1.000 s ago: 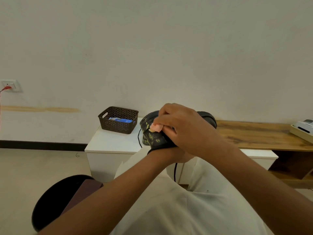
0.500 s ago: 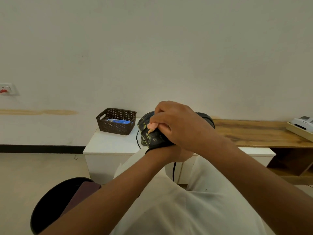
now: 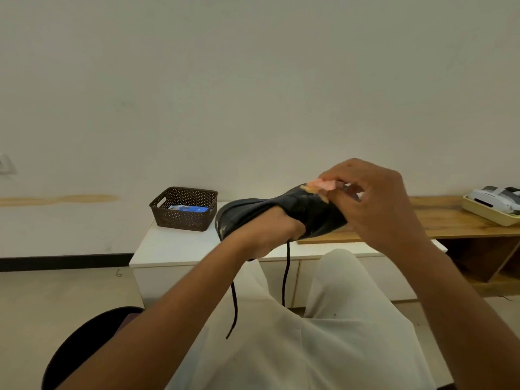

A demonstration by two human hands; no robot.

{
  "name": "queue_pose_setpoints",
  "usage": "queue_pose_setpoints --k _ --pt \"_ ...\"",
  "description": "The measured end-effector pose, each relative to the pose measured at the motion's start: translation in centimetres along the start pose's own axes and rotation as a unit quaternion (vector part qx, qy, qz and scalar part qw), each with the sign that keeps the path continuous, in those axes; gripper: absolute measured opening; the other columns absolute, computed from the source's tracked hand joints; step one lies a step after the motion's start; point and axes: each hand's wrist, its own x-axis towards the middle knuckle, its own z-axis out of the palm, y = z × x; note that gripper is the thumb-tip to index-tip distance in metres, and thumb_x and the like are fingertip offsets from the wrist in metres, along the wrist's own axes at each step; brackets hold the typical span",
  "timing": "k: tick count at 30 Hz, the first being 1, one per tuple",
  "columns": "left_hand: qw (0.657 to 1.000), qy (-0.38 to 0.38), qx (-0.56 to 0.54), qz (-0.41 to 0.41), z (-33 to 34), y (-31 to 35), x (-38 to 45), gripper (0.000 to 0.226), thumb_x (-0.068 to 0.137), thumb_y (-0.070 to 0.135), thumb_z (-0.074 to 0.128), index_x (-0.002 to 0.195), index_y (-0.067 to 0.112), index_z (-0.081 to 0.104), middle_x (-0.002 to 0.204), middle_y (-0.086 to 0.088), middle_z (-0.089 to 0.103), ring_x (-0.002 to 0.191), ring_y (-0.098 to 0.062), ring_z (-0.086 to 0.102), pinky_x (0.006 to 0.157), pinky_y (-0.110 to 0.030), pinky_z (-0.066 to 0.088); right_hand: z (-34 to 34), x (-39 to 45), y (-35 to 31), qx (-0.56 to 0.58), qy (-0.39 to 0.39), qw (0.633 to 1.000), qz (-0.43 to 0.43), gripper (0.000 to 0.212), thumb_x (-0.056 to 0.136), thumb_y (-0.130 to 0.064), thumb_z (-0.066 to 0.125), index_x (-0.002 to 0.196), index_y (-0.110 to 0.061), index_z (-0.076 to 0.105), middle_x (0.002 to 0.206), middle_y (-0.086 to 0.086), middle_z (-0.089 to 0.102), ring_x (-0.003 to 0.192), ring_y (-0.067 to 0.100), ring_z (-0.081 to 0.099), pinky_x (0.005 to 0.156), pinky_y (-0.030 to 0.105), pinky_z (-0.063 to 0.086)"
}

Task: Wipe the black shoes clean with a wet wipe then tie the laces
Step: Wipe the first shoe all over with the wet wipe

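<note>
At nine o'clock, on the far edge of the view, a wall socket (image 3: 6,164) sits on the pale wall, with a brownish stain (image 3: 59,199) running along the wall just inward of it. Down toward seven o'clock a dark round seat (image 3: 81,344) shows beside the person's light trousers (image 3: 323,347). Just left of centre, a brown perforated basket (image 3: 184,208) stands on the white cabinet (image 3: 174,243), and a blue packet (image 3: 191,208) lies inside it. At the centre the left hand (image 3: 270,233) grips the black shoe (image 3: 281,211) from below, fingers curled round its body, so that the shoe is held up in the air above the cabinet and the lap, lying roughly level with one end toward nine o'clock. Two black laces (image 3: 286,274) hang loose from it, down over the trousers. Toward three o'clock of the shoe, the right hand (image 3: 374,204) pinches a crumpled pinkish wet wipe (image 3: 320,185) between thumb and fingertips and holds it against the shoe's upper end. Behind that hand a wooden shelf top (image 3: 439,218) runs out to three o'clock, where a white device (image 3: 495,198) rests in a pale yellow tray (image 3: 489,213) at the frame's edge.
</note>
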Motion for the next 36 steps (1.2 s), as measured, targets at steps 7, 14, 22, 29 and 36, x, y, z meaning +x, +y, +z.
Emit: queue_pose_setpoints --k 7,14,22,29,36 --pt "0.949 -0.012 -0.316 0.001 -0.2 -0.6 0.7 0.056 0.059 0.008 0.068 0.113 0.025 0.066 0.118 -0.012 0.066 0.112 -0.034 0.06 0.096 -0.045 0.052 -1.1 -0.3 2.2 0.004 0.075 0.995 0.072 0.013 0.095 -0.029 0.075 0.101 -0.018 0.079 0.089 -0.008 0.074 0.082 0.011 0.068 0.073 0.022 0.055" --pt "0.815 -0.072 -0.574 0.013 -0.6 -0.8 0.9 0.056 0.075 0.022 0.057 0.127 0.002 0.058 0.112 -0.02 0.062 0.105 -0.036 0.055 0.105 -0.05 0.038 -0.8 -0.6 2.7 0.004 0.136 0.985 0.101 0.02 0.097 -0.03 0.073 0.11 -0.015 0.078 0.092 -0.005 0.073 0.081 0.007 0.068 0.071 0.005 0.049" --pt "0.751 -0.023 -0.66 0.018 -0.3 -0.6 0.8 0.037 0.077 0.029 0.056 0.102 0.004 0.066 0.099 -0.018 0.065 0.09 -0.032 0.061 0.094 -0.046 0.045 0.3 -0.9 2.3 0.006 0.178 0.98 0.085 0.021 0.095 -0.029 0.073 0.108 -0.014 0.076 0.093 -0.007 0.071 0.078 0.001 0.065 0.072 0.004 0.049" --pt "0.762 0.0 -0.648 -0.002 -0.1 -0.4 0.8 0.051 0.08 0.037 0.056 0.118 0.005 0.064 0.11 -0.019 0.065 0.105 -0.036 0.058 0.101 -0.05 0.042 1.8 -1.0 2.6 -0.025 0.15 0.988 0.029 0.014 0.094 -0.017 0.076 0.108 -0.014 0.077 0.098 -0.002 0.074 0.083 0.009 0.066 0.074 0.022 0.058" --pt "0.763 0.001 -0.646 0.0 0.4 0.2 0.1 0.054 0.083 0.04 0.054 0.124 0.005 0.062 0.108 -0.019 0.067 0.096 -0.034 0.064 0.093 -0.045 0.048 4.7 -1.8 1.7 -0.006 0.104 0.995 -0.004 0.011 0.096 -0.017 0.074 0.106 -0.018 0.079 0.094 -0.003 0.069 0.08 0.005 0.059 0.072 0.011 0.049"
